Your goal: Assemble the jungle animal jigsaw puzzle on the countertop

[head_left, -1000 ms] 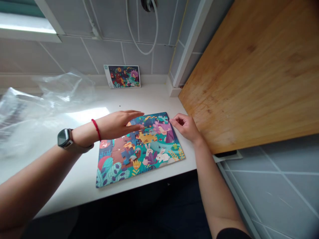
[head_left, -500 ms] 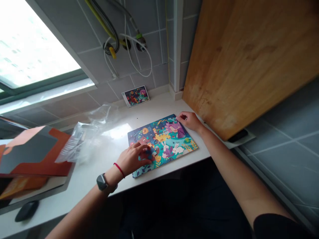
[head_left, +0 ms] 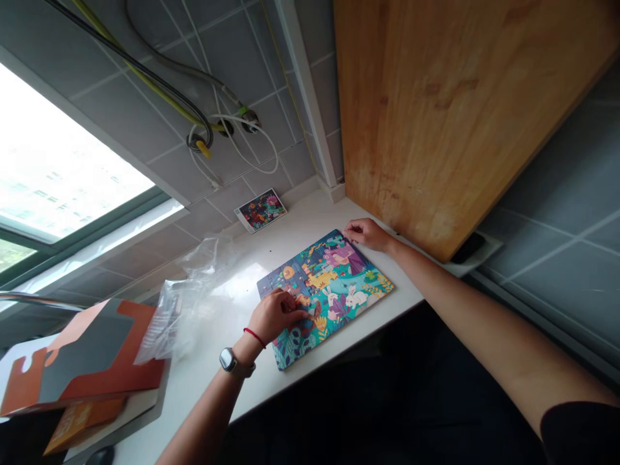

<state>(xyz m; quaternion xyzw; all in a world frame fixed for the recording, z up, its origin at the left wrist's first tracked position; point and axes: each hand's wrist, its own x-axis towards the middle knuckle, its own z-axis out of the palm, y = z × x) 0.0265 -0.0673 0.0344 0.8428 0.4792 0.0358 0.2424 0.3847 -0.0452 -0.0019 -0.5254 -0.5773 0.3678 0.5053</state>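
Note:
A colourful jigsaw puzzle [head_left: 356,298] with rabbits, plants and a purple flower lies flat on the white counter. Over its lower left part, my left hand [head_left: 277,316] is closed in a pinch, with what looks like a small puzzle piece at the thumb and fingertips, mostly hidden. A red string and a watch [head_left: 231,360] are on that wrist. At the puzzle's far right corner, my right hand [head_left: 367,234] has its fingers curled together against the edge.
A picture card [head_left: 261,210] leans on the tiled wall behind. Clear plastic wrapping [head_left: 186,303] and an orange box [head_left: 116,361] lie to the left. A large wooden board [head_left: 436,129] stands at the right. Hoses and cables [head_left: 203,148] hang on the wall.
The view has tilted, shifting the scene. My left hand's fingers have drawn closer together over the lower left of the puzzle. My right hand stays at the far right corner.

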